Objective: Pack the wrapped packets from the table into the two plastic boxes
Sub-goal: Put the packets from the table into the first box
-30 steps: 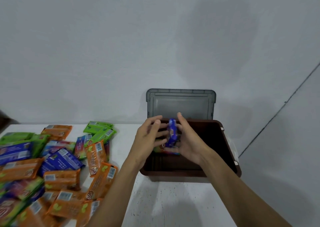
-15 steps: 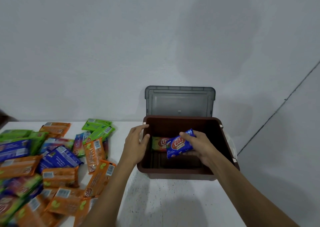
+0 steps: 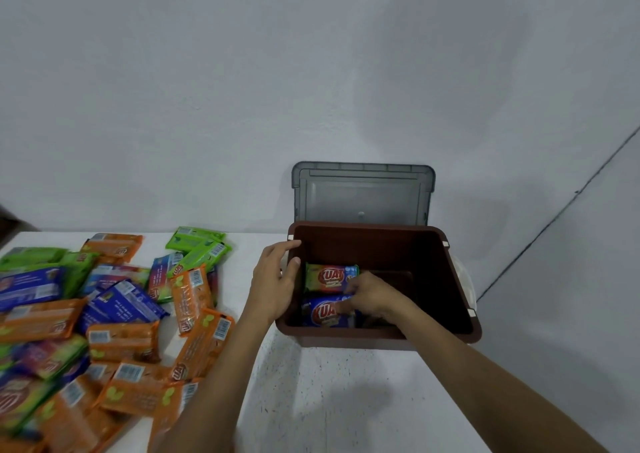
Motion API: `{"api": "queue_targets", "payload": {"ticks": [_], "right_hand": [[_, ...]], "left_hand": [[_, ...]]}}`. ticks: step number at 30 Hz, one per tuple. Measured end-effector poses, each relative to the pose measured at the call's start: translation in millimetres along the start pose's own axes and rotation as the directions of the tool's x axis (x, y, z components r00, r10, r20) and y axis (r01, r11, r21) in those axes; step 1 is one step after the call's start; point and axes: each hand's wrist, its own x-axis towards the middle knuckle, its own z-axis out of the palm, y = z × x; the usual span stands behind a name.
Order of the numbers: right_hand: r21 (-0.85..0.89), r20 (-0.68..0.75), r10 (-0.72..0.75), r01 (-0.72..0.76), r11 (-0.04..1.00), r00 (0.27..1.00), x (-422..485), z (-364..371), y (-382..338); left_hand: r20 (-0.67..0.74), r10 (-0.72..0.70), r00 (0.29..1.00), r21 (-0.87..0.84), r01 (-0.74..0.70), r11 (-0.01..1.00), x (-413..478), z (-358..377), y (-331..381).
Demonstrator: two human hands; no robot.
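Note:
A brown plastic box [image 3: 457, 279] stands on the white table [image 3: 339, 393] with its grey lid [image 3: 363, 196] open against the wall. On its floor lie a green and orange packet [image 3: 329, 276] and, nearer me, a blue packet [image 3: 323, 312]. My right hand [image 3: 372, 295] reaches down into the box and its fingers pinch the blue packet's right end. My left hand [image 3: 273, 279] rests on the box's left rim, fingers relaxed. A heap of orange, blue and green packets [image 3: 114, 317] covers the table's left side.
The white wall rises right behind the box and table. A corner seam of the wall runs down at the right. Bare tabletop lies between the heap and the box and in front of the box.
My right hand has lowered the blue packet from above the rim to the box floor, in front of the green and orange one. My left hand stays at the left rim.

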Motion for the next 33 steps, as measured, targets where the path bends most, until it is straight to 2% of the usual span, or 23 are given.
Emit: {"api": "queue_targets", "payload": {"ticks": [2, 5, 16, 20, 23, 30, 33], "right_hand": [[-0.152, -0.078, -0.019, 0.007, 0.988, 0.997, 6.3, 3.5, 5.4], [-0.241, -0.169, -0.015, -0.027, 0.97, 0.986, 16.7, 8.3, 11.9], [-0.288, -0.214, -0.025, -0.039, 0.957, 0.977, 19.1, 7.4, 14.2], [-0.254, -0.242, -0.037, -0.027, 0.967, 0.969, 8.7, -1.1, 7.7], [-0.231, -0.287, -0.099, 0.031, 0.973, 0.953, -9.0, -7.4, -6.2], [-0.222, -0.407, -0.359, 0.291, 0.931, 0.84, -39.7, 10.6, -56.9], [-0.215, -0.463, -0.433, 0.376, 0.901, 0.774, -46.6, 30.4, -86.3]], "left_hand": [[-0.004, -0.003, 1.0, -0.012, 0.003, 1.0, -0.3, 0.4, -0.1], [-0.004, -0.006, 1.0, -0.019, 0.006, 1.0, -0.5, 0.8, -0.5], [0.003, -0.017, 1.0, -0.091, 0.017, 0.996, -1.3, -0.3, -0.7], [0.087, -0.028, 0.996, -0.2, 0.045, 0.979, -0.3, -6.7, -5.2], [0.144, -0.047, 0.989, -0.311, 0.09, 0.946, -1.8, -17.5, -13.2], [0.037, -0.101, 0.994, -0.31, 0.108, 0.945, -15.2, -77.0, -44.2], [-0.018, -0.101, 0.995, -0.24, 0.094, 0.966, -19.2, -110.2, -63.4]]}}
